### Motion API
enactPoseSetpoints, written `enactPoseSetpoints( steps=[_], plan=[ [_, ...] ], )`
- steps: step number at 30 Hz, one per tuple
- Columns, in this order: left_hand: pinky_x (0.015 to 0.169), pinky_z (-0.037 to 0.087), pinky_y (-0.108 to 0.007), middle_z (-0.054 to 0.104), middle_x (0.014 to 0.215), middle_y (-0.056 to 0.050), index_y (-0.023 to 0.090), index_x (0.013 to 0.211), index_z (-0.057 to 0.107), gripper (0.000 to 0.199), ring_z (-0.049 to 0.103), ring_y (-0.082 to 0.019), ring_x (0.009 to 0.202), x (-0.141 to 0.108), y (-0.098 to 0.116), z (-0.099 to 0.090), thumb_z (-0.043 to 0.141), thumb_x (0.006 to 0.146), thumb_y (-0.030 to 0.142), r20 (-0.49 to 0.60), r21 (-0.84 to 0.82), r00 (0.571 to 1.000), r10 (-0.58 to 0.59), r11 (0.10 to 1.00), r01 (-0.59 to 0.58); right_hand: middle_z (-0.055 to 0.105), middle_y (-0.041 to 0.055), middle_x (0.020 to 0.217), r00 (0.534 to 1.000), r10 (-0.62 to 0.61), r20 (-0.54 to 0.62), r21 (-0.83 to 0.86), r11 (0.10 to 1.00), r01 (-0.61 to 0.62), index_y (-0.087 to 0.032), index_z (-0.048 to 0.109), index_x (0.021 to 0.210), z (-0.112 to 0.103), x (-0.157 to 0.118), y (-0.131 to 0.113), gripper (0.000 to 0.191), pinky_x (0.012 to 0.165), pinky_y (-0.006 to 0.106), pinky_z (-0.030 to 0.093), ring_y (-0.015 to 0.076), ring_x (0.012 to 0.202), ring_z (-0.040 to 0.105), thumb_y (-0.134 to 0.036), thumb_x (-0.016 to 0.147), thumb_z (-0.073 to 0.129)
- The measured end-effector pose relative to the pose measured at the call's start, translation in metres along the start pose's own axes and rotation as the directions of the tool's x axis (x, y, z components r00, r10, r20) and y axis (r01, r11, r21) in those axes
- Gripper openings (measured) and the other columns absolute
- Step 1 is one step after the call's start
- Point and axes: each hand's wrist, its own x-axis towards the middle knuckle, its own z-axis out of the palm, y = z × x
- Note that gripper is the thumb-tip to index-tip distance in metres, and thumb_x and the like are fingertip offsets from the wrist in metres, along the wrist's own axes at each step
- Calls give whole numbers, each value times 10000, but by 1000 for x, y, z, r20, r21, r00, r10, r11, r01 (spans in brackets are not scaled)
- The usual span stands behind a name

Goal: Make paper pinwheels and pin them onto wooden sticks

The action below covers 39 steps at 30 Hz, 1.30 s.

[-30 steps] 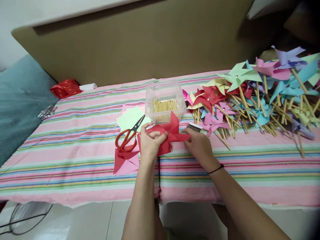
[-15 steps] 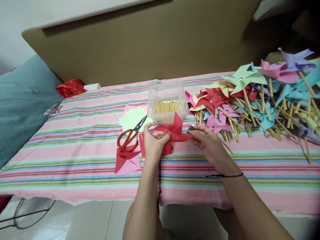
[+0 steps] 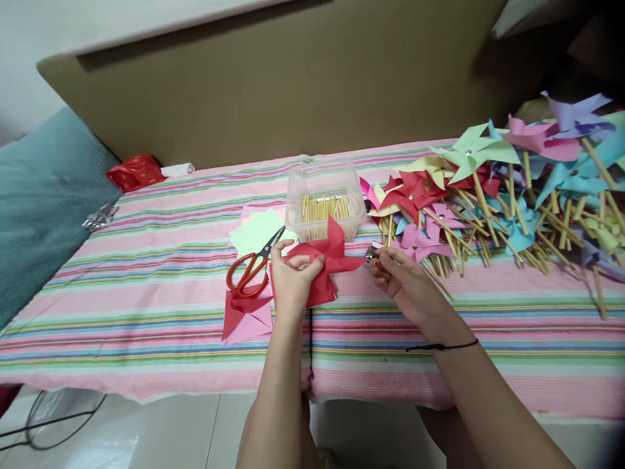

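Thumb and fingers of my left hand (image 3: 295,277) pinch a red paper pinwheel (image 3: 334,254) at its folded centre. It has no stick that I can see. My right hand (image 3: 403,277) is closed, with a small shiny silver piece (image 3: 371,253) held at the fingertips, close to the pinwheel's right point; its kind is too small to tell. Under my left hand lie red paper sheets (image 3: 322,294). Left of that hand, red-handled scissors (image 3: 249,270) rest partly on a pale green sheet (image 3: 256,231) and on red and pink cut squares (image 3: 251,322).
Behind my hands stands a clear plastic box (image 3: 325,172) of short wooden sticks (image 3: 322,208). A heap of finished pinwheels (image 3: 481,156) fills the right side. At the far left are a red plastic bag (image 3: 137,172) and a crumpled silver packet (image 3: 100,218) on the striped cloth (image 3: 161,260).
My left hand and the red pinwheel have shifted slightly left. A little more of the silver piece shows, and my right fingers have drawn slightly away from the pinwheel's point.
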Motion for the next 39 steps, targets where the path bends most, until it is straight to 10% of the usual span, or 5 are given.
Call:
enactPoseSetpoints(
  steps=[16, 26, 39],
  plan=[
    [504, 458, -219, 647, 571, 84, 243, 1023, 381, 583, 584, -121, 450, -1, -4, 2, 781, 599, 240, 66, 14, 998, -5, 1000, 4, 663, -6, 762, 987, -158, -29, -68, 985, 156, -237, 739, 759, -5, -3, -5, 130, 657, 249, 498, 118, 729, 604, -301, 677, 817],
    [537, 441, -201, 617, 564, 97, 244, 1048, 352, 552, 566, -105, 477, -6, -12, 11, 722, 642, 196, 185, 190, 982, 27, 980, -63, 751, 22, 749, 900, -419, 121, -486, 766, 421, -237, 774, 741, 17, -7, 8, 52, 685, 341, 549, 199, 713, 680, -267, 699, 772],
    [497, 364, -176, 550, 516, 130, 241, 1025, 364, 542, 520, -84, 452, -10, -7, 16, 722, 625, 172, 265, 173, 964, 17, 983, -65, 685, 24, 782, 836, -531, 137, -539, 669, 512, -250, 762, 718, 16, -3, 13, 52, 627, 294, 444, 180, 772, 609, -199, 710, 763]
  ],
)
